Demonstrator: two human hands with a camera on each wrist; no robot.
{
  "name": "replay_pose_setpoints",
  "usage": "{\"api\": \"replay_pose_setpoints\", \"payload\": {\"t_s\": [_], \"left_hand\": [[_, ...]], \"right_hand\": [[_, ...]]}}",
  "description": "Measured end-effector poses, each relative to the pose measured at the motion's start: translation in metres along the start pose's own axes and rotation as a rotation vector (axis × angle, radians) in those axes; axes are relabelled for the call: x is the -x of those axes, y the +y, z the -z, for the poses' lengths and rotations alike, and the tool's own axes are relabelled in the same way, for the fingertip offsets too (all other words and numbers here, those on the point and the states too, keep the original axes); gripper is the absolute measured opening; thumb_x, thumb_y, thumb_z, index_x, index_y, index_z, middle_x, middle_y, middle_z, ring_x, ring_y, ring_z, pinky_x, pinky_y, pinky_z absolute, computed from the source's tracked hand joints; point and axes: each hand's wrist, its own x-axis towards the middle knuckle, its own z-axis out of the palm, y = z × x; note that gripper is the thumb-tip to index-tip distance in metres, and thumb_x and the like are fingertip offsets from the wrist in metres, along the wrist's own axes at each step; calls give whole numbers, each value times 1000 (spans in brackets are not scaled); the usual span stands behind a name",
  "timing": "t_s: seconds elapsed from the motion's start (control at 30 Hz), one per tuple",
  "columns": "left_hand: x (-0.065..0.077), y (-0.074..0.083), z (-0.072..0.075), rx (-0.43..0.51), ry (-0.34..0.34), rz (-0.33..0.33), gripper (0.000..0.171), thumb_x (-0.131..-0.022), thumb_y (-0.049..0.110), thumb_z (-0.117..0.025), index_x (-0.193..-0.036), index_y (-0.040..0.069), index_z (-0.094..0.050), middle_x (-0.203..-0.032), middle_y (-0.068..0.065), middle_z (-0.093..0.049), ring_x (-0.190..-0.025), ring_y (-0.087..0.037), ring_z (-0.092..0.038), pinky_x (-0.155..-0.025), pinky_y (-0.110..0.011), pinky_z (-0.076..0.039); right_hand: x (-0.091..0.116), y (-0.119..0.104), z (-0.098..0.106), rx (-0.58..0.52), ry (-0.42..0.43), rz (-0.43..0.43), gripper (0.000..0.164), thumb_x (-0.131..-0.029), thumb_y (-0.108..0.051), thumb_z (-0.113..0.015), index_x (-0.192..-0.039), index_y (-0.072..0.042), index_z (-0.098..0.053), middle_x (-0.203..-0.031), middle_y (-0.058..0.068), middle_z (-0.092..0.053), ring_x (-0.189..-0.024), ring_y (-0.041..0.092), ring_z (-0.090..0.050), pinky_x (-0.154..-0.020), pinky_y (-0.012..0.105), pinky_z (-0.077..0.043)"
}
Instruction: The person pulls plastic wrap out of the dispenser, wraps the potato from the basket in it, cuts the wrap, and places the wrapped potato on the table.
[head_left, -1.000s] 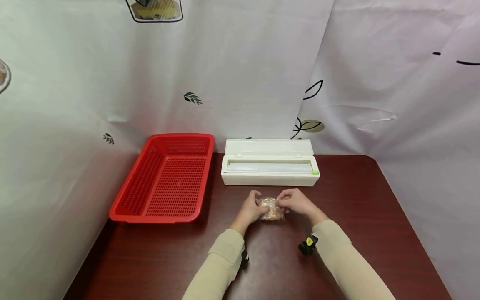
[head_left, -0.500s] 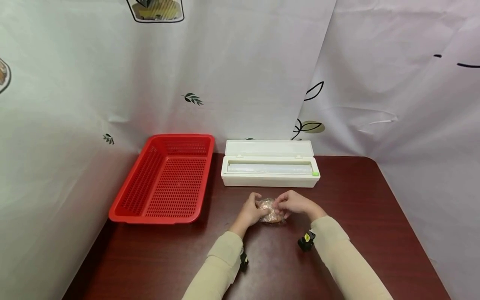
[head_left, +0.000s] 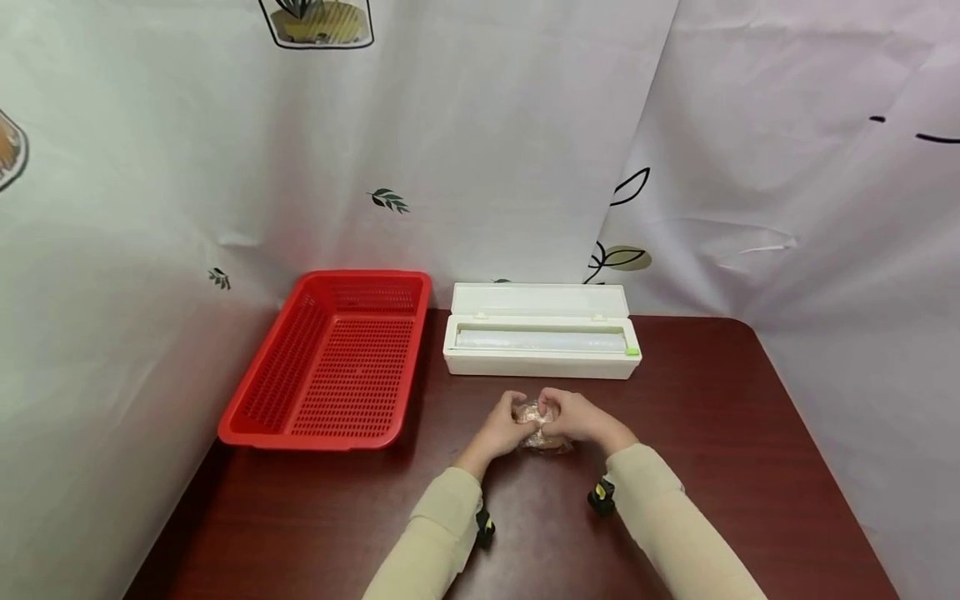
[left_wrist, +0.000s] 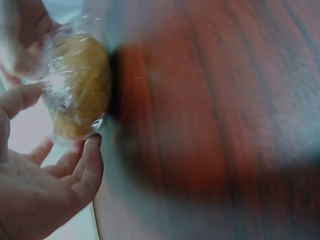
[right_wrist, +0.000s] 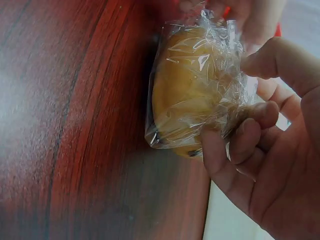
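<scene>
A golden-brown bread bun [head_left: 551, 442] wrapped in clear cling film sits at the table's surface between both hands. My left hand [head_left: 501, 428] holds the bun's left side, thumb on top and fingertips against its end in the left wrist view. From the right, my right hand [head_left: 577, 417] pinches the gathered cling film [right_wrist: 231, 95] on top, its fingers curled in the right wrist view. Both thumbs come close together over the bun. Crinkled film covers most of the bun [right_wrist: 182, 85], and a loose flap sticks out at one end. The bun's underside is hidden.
Behind the hands stands a white cling film dispenser [head_left: 542, 365], lid up, with a film roll [head_left: 540, 340] inside. A red plastic basket [head_left: 408, 367] stands to the left. The dark red wooden table [head_left: 720, 433] meets white printed curtains [head_left: 487, 150] at the back and sides.
My right hand has moved left over the bun, from its right edge to the film on top. My left hand keeps its hold in nearly the same place.
</scene>
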Motion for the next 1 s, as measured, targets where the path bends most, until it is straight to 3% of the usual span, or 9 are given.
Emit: {"api": "replay_pose_setpoints", "payload": {"t_s": [0.1,0.23,0.37,0.47,0.57,0.63,0.73,0.83,1.0], "left_hand": [[1,-1,4,42,-59,-27,54,-83,20,-65,-127,0,-40,-97,-13,-51,-84,-21,-50,-70,-32,-43],[1,-5,8,83,-137,-52,65,-80,16,-70,-132,1,-34,-104,-14,-49,-89,-21,-50,-74,-31,-44],[-1,-8,6,84,-132,-79,73,-75,11,-76,-133,0,-33,-101,-12,-48,-84,-18,-50,-70,-27,-44],[-2,-10,3,81,-88,-80,75,-72,8,-78,-132,-1,-34,-96,-11,-48,-79,-18,-49,-66,-27,-44],[-2,-10,1,83,-65,-65,76,-71,6,-79,-132,-1,-33,-97,-12,-49,-81,-20,-50,-66,-29,-44],[-1,-9,1,78,-61,-55,78,-70,6,-79,-132,0,-33,-99,-13,-49,-83,-21,-50,-68,-30,-44],[-2,-9,1,60,-56,-55,78,-71,7,-80,-132,1,-32,-100,-13,-48,-84,-21,-50,-68,-30,-44],[-3,-9,-1,41,-46,-67,77,-72,9,-79,-133,1,-32,-101,-13,-48,-84,-22,-52,-70,-32,-45],[-2,-7,-1,-77,-45,-79,63,-73,16,-79,-125,5,-45,-108,-13,-48,-96,-26,-51,-82,-39,-44]], "right_hand": [[0,0,-1,42,6,8,27,-65,-4,-66,-86,-10,-49,-67,1,-48,-57,14,-43,-51,26,-36],[1,3,1,-27,1,10,24,-71,-2,-68,-89,-8,-52,-63,1,-45,-54,13,-42,-49,25,-36],[4,7,5,-113,-7,34,17,-78,-3,-65,-95,-4,-59,-64,1,-48,-54,12,-45,-49,27,-40],[8,10,7,-170,83,32,16,-83,-4,-61,-98,-2,-65,-70,5,-57,-54,15,-48,-50,32,-44],[13,13,7,-154,238,77,19,-83,-1,-59,-98,-4,-69,-85,8,-63,-66,19,-55,-60,34,-47],[16,17,4,-100,281,125,24,-81,0,-60,-103,-4,-68,-99,9,-63,-82,22,-57,-70,36,-47],[17,22,-1,-19,183,180,39,-79,-9,-65,-117,-1,-60,-117,12,-54,-104,27,-51,-84,40,-44],[15,26,-4,29,82,180,56,-76,-21,-73,-124,2,-53,-121,15,-49,-106,29,-48,-84,42,-43],[10,26,-8,87,114,176,52,-71,-25,-81,-113,-4,-58,-110,8,-54,-97,22,-51,-80,39,-45]]}}
